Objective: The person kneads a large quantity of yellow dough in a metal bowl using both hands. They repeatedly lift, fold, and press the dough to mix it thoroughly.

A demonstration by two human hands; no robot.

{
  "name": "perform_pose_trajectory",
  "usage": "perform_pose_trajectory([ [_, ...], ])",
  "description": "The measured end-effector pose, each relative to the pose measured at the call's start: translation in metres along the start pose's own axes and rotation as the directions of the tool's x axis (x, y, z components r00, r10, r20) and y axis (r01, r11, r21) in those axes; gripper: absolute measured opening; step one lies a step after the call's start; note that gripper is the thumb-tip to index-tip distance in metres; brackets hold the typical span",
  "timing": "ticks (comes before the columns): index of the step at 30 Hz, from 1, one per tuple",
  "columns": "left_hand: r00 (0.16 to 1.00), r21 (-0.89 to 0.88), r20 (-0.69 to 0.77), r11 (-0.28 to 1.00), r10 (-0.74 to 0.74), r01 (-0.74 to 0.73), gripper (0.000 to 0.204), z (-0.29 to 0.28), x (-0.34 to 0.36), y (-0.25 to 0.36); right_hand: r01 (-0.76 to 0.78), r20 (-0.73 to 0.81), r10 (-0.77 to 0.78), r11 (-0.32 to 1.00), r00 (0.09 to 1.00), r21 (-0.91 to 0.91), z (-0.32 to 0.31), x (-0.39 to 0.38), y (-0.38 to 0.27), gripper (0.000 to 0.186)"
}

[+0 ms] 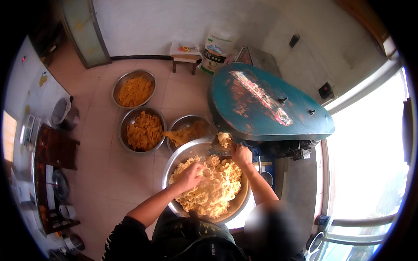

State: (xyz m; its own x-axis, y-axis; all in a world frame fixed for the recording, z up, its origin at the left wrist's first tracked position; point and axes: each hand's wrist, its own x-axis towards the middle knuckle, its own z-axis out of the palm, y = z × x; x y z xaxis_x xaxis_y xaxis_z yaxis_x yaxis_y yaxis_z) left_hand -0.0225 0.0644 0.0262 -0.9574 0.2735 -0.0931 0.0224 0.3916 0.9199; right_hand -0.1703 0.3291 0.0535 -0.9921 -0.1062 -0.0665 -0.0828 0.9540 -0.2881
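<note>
A big steel bowl (pixel 167 168) in front of me holds a heap of crumbly yellow dough (pixel 217 187). My left hand (pixel 190 178) is in the heap's left part, its fingers curled round some dough. At the bowl's far right side, my right hand (pixel 241 155) reaches to the dark metal feed tray (pixel 216 148) of a green-covered machine (pixel 261 102). A lump of dough (pixel 224 139) lies in that tray, just beside my right fingertips. Those fingers are partly hidden, so their grip does not show.
Beyond the bowl stand a steel basin (pixel 188 119) under an orange dough strip, and two basins (pixel 122 137), (pixel 114 91) of orange strips. A low stool (pixel 185 58) and a printed sack (pixel 215 52) are by the wall. A dark wooden table (pixel 56 148) is at left, a bright window at right.
</note>
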Motion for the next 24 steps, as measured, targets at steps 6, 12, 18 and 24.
perform_pose_trajectory([
  [6, 0.989, -0.077, -0.144, 0.997, 0.014, -0.026, 0.044, -0.009, -0.035, -0.023, 0.078, 0.023, -0.078, 0.997, 0.997, -0.003, -0.013, -0.016, -0.015, 0.042],
  [12, 0.946, 0.039, -0.28, 0.987, 0.163, -0.158, 0.039, -0.009, -0.041, -0.058, 0.09, 0.029, -0.089, 0.995, 0.996, -0.039, 0.003, 0.02, -0.038, 0.043],
  [18, 0.954, 0.01, -0.274, 0.993, 0.119, -0.122, 0.04, -0.023, -0.059, -0.06, 0.04, 0.099, -0.024, 0.986, 0.995, -0.159, 0.013, 0.011, -0.014, 0.043],
  [24, 0.933, 0.243, -0.274, 0.955, 0.233, -0.167, 0.044, -0.035, -0.081, -0.086, 0.074, 0.029, -0.072, 0.993, 0.997, -0.095, 0.004, -0.011, -0.044, 0.039],
])
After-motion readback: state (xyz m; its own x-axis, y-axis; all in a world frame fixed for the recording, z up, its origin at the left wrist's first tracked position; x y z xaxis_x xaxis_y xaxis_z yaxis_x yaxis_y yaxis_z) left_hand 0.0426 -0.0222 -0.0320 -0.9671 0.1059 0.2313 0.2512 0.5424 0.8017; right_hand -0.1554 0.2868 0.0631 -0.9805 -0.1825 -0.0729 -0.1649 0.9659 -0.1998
